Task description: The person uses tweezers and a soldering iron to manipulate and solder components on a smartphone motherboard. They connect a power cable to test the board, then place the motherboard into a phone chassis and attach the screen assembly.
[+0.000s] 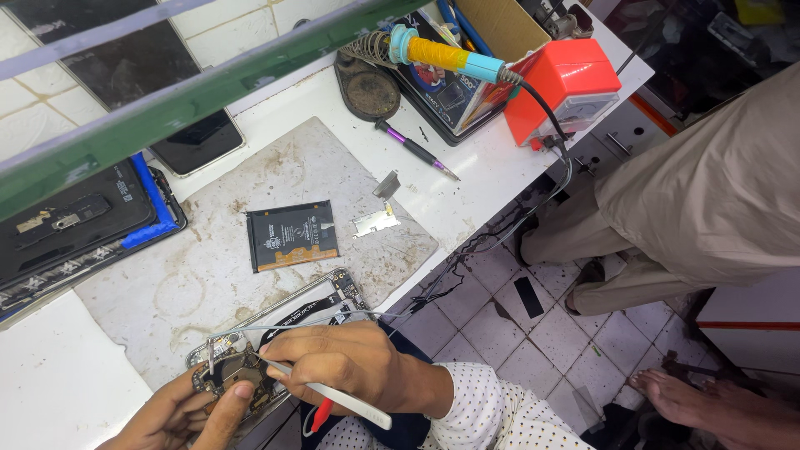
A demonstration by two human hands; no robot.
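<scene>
Opened phone [275, 350] lies at the table's [467, 192] near edge. Left hand [187, 412] steadies its near end; right hand [342, 362] pinches tweezers [333, 393] closed-fingered. Exposed boards look light, fragile; best held by the frame edges.

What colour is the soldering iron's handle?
Yellow and light blue on the soldering iron, head view.

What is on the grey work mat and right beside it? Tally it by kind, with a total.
Opened phones: 1, held under both hands
Phone batteries: 1, black and tan
Small metal shield plates: 2
Tweezers: 1, white, in the right hand
Precision screwdrivers: 1, purple-banded, beside the mat
Total: 6
</scene>
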